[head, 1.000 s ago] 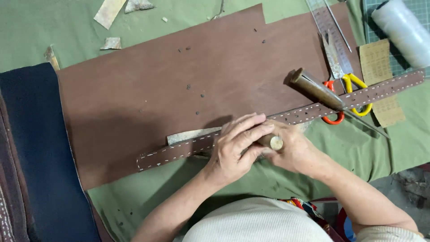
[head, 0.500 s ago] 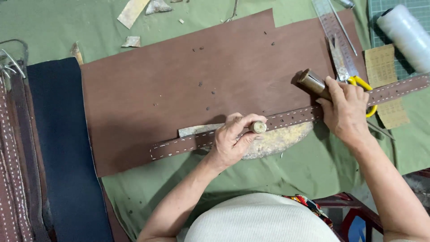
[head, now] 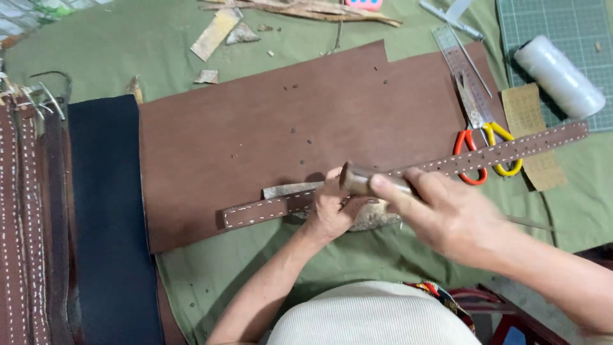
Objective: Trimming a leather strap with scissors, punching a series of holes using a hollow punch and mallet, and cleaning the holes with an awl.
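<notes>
The right hand (head: 450, 214), which half a second ago reached toward the orange and yellow scissors (head: 483, 150), has swung back over the stitched leather strap (head: 408, 172), its fingers wrapped around a mallet handle (head: 367, 182) raised above it. The left hand (head: 335, 207) presses down on the strap's middle, fingers closed on a small tool, probably to steady it. The strap lies diagonally across the brown leather sheet (head: 255, 134) on the green worktop (head: 96, 57).
</notes>
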